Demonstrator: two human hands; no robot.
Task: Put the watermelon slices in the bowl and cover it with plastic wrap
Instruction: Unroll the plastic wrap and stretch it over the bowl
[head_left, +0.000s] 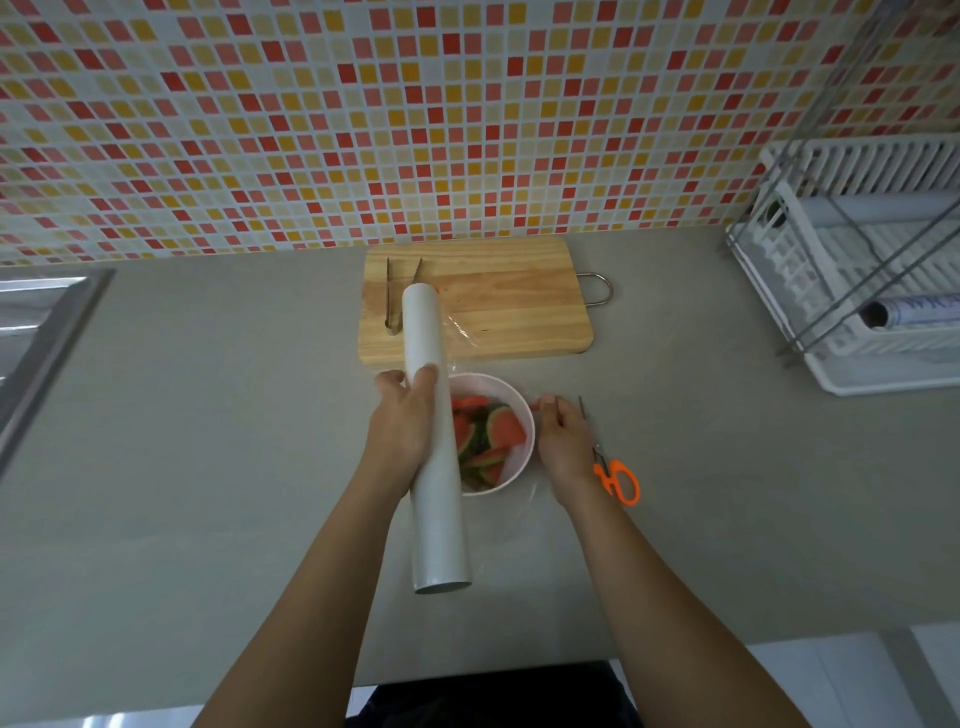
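On the grey counter (208, 441) my left hand (400, 426) grips the wrap roll (436, 493) over the bowl (483, 383) of watermelon slices (501, 426), my right hand (561, 447) pinching the film (461, 332) beside the scissors (618, 480).

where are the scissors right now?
Head view: the orange-handled scissors lie flat on the counter, on the right side, just right of the right hand and the bowl. Their blades point toward the tiled wall.
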